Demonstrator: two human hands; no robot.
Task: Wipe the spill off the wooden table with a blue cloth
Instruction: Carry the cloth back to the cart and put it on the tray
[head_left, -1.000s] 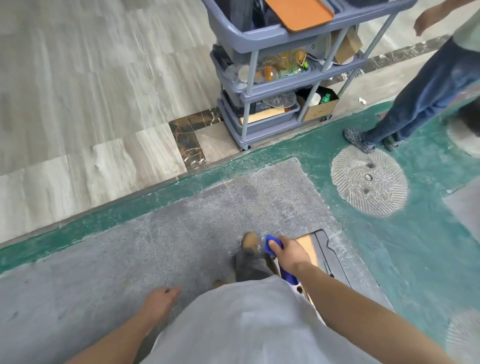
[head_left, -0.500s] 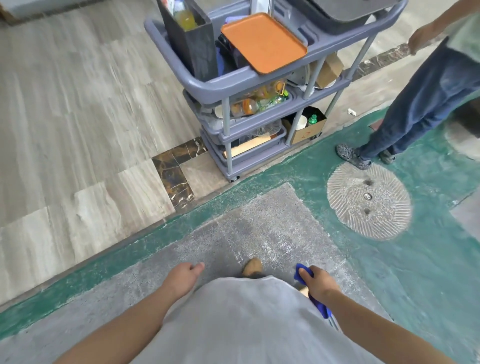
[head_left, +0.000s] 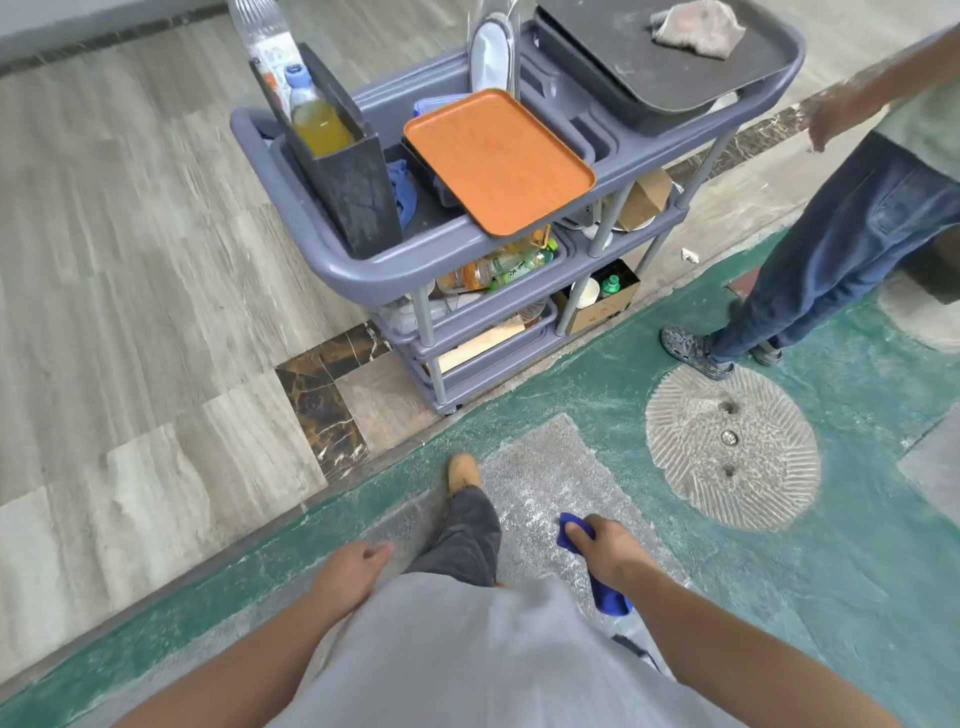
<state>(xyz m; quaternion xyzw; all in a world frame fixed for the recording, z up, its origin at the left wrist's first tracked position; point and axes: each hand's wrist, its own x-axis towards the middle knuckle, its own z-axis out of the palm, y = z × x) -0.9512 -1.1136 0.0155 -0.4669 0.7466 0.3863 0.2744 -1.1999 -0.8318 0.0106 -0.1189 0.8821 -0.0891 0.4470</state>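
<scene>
right hand clamped on blue cloth, cloth trailing below the fist | left hand loose, fingers apart, holding nothing

Blue cloth in right hand

bright, even light; soft shadows; wide-angle bending and blur at edges.

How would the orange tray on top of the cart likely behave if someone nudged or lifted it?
The orange tray lies tilted over other items, one corner past the cart rim, so a nudge would probably slide or tip it. It looks thin and rigid, likely light. Its smooth surface may be slippery.
</scene>
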